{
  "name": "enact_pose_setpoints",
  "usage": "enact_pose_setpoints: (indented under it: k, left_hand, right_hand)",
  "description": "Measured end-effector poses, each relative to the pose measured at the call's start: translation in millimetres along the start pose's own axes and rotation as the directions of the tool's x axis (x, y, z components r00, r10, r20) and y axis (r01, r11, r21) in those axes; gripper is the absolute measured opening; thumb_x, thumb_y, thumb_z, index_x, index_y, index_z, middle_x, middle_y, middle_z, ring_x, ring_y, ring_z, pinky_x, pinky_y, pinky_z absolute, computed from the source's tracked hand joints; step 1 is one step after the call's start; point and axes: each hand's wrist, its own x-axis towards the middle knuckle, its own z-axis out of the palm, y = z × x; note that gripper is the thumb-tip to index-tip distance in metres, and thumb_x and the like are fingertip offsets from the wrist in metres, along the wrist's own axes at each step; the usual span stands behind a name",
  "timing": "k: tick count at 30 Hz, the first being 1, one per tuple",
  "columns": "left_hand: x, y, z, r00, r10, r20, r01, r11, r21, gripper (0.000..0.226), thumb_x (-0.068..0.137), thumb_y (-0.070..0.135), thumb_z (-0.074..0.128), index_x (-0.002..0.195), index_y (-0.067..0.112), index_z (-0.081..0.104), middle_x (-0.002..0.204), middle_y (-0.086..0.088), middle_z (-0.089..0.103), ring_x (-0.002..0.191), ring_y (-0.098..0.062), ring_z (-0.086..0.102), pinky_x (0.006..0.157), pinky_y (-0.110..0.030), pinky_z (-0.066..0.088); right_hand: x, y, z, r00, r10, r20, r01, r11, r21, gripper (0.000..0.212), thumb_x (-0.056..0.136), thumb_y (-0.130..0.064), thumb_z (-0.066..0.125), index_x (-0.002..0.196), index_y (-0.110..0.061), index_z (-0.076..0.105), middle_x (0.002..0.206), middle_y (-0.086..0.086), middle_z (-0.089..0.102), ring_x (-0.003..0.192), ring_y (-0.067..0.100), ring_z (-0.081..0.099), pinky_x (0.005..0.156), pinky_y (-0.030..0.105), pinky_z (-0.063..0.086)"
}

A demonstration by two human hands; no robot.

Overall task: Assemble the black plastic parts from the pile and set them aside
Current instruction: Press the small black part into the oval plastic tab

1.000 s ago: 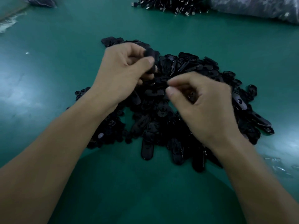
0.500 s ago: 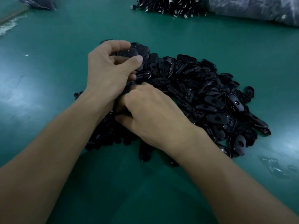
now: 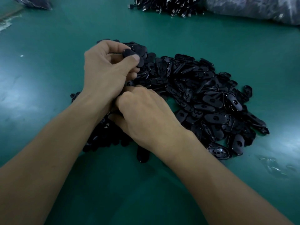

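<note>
A big pile of black oval plastic parts (image 3: 203,101) lies on the green table (image 3: 48,46). My left hand (image 3: 105,72) hovers over the pile's far left end and pinches a small black part (image 3: 129,53) between thumb and fingers. My right hand (image 3: 144,116) is knuckles-up just below the left wrist, its fingers curled down into the left side of the pile. What those fingers hold is hidden under the hand.
A second heap of dark parts with shiny metal bits (image 3: 167,5) sits at the far edge. A grey plastic bag (image 3: 259,8) lies at the far right, another bag (image 3: 32,1) at the far left. Clear plastic scraps (image 3: 274,166) lie at the right.
My right hand has crossed from the pile's middle right to its left side and dug in under the left wrist. My left hand keeps its pinched part and has barely moved.
</note>
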Motion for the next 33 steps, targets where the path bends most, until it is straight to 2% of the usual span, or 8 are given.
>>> enact_pose_setpoints:
  k: [5, 8, 11, 14, 17, 21, 27, 33]
  left_hand:
    - [1, -2, 1, 1.000, 0.007, -0.006, -0.007, 0.999, -0.037, 0.015, 0.089, 0.004, 0.072, 0.093, 0.014, 0.062, 0.079, -0.006, 0.071, 0.069, -0.016, 0.073, 0.064, -0.022, 0.057]
    - [3, -5, 0, 1.000, 0.007, 0.010, -0.007, 0.999, -0.034, 0.013, 0.088, 0.005, 0.072, 0.095, 0.015, 0.066, 0.075, -0.001, 0.071, 0.070, -0.017, 0.073, 0.065, -0.023, 0.057]
    - [3, -8, -2, 0.999, 0.033, 0.026, -0.033, 0.999, 0.006, 0.014, 0.084, 0.005, 0.074, 0.091, 0.015, 0.068, 0.069, 0.003, 0.072, 0.066, -0.012, 0.071, 0.062, -0.021, 0.054]
    - [0, -9, 0, 0.997, 0.036, 0.072, -0.039, 0.999, 0.035, 0.014, 0.082, 0.008, 0.076, 0.089, 0.016, 0.067, 0.066, 0.003, 0.072, 0.061, -0.008, 0.068, 0.058, -0.019, 0.052]
    - [-5, -8, 4, 0.988, 0.028, 0.150, -0.039, 0.997, 0.072, 0.015, 0.081, 0.011, 0.079, 0.088, 0.017, 0.067, 0.067, 0.000, 0.073, 0.063, -0.011, 0.070, 0.058, -0.018, 0.052]
    - [-17, -7, 12, 0.964, -0.009, 0.267, -0.006, 0.999, 0.053, 0.018, 0.081, 0.002, 0.078, 0.086, 0.013, 0.065, 0.066, -0.002, 0.073, 0.063, -0.015, 0.071, 0.059, -0.021, 0.055]
    - [-25, -4, 18, 0.915, -0.100, 0.391, 0.139, 0.988, -0.071, 0.018, 0.083, -0.002, 0.075, 0.097, 0.007, 0.067, 0.069, -0.004, 0.074, 0.068, -0.015, 0.074, 0.061, -0.020, 0.057]
    - [-25, 0, 16, 0.899, -0.114, 0.423, 0.214, 0.956, -0.198, 0.017, 0.087, -0.009, 0.066, 0.095, 0.006, 0.067, 0.074, -0.009, 0.075, 0.073, -0.017, 0.075, 0.064, -0.021, 0.057]
  right_hand:
    - [-1, 3, 2, 0.999, 0.036, 0.014, -0.036, 0.998, 0.049, 0.012, 0.097, -0.020, 0.060, 0.090, -0.022, 0.052, 0.101, -0.001, 0.059, 0.089, 0.020, 0.054, 0.069, 0.027, 0.028]
    - [-1, 9, 3, 0.999, 0.030, -0.020, -0.029, 0.998, 0.053, 0.007, 0.100, -0.019, 0.056, 0.106, -0.017, 0.060, 0.109, 0.001, 0.061, 0.096, 0.023, 0.058, 0.071, 0.030, 0.038]
    - [-5, 20, -3, 0.991, 0.105, -0.087, -0.083, 0.970, 0.229, 0.012, 0.105, -0.022, 0.047, 0.108, -0.018, 0.057, 0.095, 0.003, 0.067, 0.080, 0.027, 0.063, 0.068, 0.043, 0.051]
    - [-13, 42, -14, 0.959, 0.243, -0.148, -0.148, 0.870, 0.470, 0.010, 0.103, -0.026, 0.053, 0.096, -0.023, 0.059, 0.080, -0.008, 0.065, 0.066, 0.010, 0.062, 0.060, 0.031, 0.053]
    - [-23, 68, -19, 0.908, 0.329, -0.261, -0.132, 0.814, 0.566, 0.011, 0.096, -0.020, 0.066, 0.092, -0.030, 0.066, 0.083, -0.017, 0.067, 0.079, -0.001, 0.065, 0.073, 0.014, 0.052]
    - [-36, 89, -19, 0.826, 0.493, -0.274, -0.064, 0.564, 0.824, 0.023, 0.086, -0.008, 0.077, 0.093, -0.029, 0.070, 0.081, -0.008, 0.074, 0.076, 0.005, 0.070, 0.072, 0.017, 0.053]
    - [-42, 94, -17, 0.815, 0.559, -0.152, 0.002, 0.259, 0.966, 0.013, 0.080, -0.009, 0.077, 0.083, -0.021, 0.077, 0.080, 0.007, 0.077, 0.072, 0.015, 0.073, 0.064, 0.019, 0.053]
    - [-42, 98, -16, 0.818, 0.563, -0.117, -0.018, 0.228, 0.973, 0.018, 0.083, -0.009, 0.076, 0.079, -0.026, 0.080, 0.078, -0.004, 0.074, 0.075, 0.009, 0.066, 0.064, 0.018, 0.050]
